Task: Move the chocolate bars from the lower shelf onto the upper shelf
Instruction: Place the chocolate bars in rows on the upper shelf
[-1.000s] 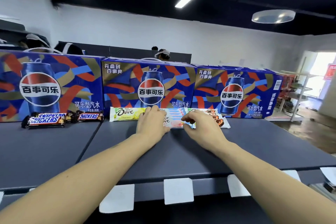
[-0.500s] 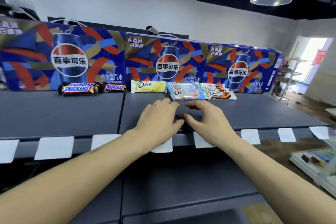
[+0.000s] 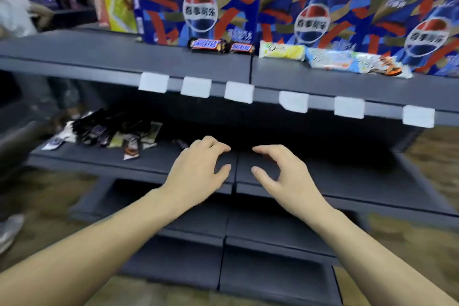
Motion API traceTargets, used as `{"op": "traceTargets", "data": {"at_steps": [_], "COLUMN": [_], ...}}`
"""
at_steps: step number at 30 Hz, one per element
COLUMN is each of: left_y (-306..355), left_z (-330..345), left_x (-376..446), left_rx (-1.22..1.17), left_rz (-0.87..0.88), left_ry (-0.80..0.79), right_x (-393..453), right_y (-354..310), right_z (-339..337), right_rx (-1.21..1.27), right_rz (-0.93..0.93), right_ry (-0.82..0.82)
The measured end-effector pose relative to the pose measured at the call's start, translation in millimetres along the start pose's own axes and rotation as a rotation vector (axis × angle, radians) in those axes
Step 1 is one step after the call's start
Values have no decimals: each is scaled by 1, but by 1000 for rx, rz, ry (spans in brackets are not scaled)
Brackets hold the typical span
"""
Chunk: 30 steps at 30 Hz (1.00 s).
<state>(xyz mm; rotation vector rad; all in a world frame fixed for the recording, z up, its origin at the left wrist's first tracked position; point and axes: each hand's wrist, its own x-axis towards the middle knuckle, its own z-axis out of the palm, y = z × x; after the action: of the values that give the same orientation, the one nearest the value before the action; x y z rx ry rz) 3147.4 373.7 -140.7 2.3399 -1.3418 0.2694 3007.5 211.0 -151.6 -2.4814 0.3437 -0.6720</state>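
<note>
Head view shows both hands low in front of the lower shelf [image 3: 149, 164], holding nothing: the left hand [image 3: 196, 171] has its fingers loosely curled and relaxed, the right hand [image 3: 280, 171] has thumb and fingers apart in a half-open curve, and both hover near the shelf's front edge around its middle seam. What remains to move is a loose heap of chocolate bars [image 3: 111, 131] at the left end of the lower shelf, well apart from the right hand and only near the left one; a single dark bar [image 3: 180, 143] lies just beside the left hand's fingers. On the upper shelf [image 3: 124, 57], two Snickers bars [image 3: 221, 46] and three Dove bars [image 3: 327, 59] already lie in a row against the Pepsi boxes [image 3: 198, 5]. I judge the main risk to be the overhang: the upper shelf's front edge, with its white price tags [image 3: 196, 87], juts over the heap, so a hand lifting straight up could catch it and drop a bar. The heap is overlapped and in shadow, so a quick pinch might drag neighbours off the left edge. Open room lies along the upper shelf's front strip, and at its left end beside the boxes
</note>
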Motion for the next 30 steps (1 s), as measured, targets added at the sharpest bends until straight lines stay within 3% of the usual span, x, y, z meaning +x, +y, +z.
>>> {"op": "traceTargets", "data": {"at_steps": [7,14,22,30], "left_y": [-79,-159,-261,-297], "left_z": [40,85,123,145], "left_x": [-41,-19,27,43], "left_rx": [-25,-26,124,260], "left_rz": [-244,-372,-516,-677], "left_ry": [-39,-69,-70,-132], "right_x": [23,94,181,218], "right_y": [-4,3,38,61], "right_z": [104,210,290,328], "right_rx": [77,71,-29,-10], "right_rz": [87,149,219,401], "right_ry": [-221,-333,-269,-24]}}
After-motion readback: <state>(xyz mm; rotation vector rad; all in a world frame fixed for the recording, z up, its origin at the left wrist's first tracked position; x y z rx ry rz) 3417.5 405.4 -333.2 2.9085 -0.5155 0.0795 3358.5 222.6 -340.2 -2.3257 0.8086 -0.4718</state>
